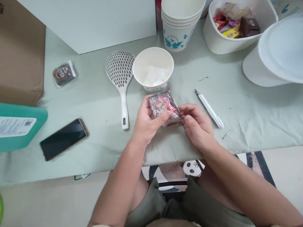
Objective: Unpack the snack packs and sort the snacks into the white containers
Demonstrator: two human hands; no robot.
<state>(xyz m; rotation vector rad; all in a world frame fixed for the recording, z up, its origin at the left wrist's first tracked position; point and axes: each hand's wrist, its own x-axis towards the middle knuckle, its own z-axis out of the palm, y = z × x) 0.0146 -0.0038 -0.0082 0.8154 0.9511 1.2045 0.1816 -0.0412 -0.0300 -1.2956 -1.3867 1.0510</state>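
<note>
Between my two hands is a clear plastic snack packet with red and dark brown showing through. My left hand grips its left side, thumb pressed across the front. At its lower right corner, the thumb and fingers of my right hand pinch the wrapper's edge. Just behind the packet stands an open white paper bowl with something whitish inside that I cannot make out. Left of the bowl lies a white slotted skimmer. A white utility knife rests to the right of my right hand.
Stacked paper bowls and a white tub of wrapped snacks stand at the back. A lidded white container is far right. A phone, a small wrapped snack, a green box and a cardboard box occupy the left.
</note>
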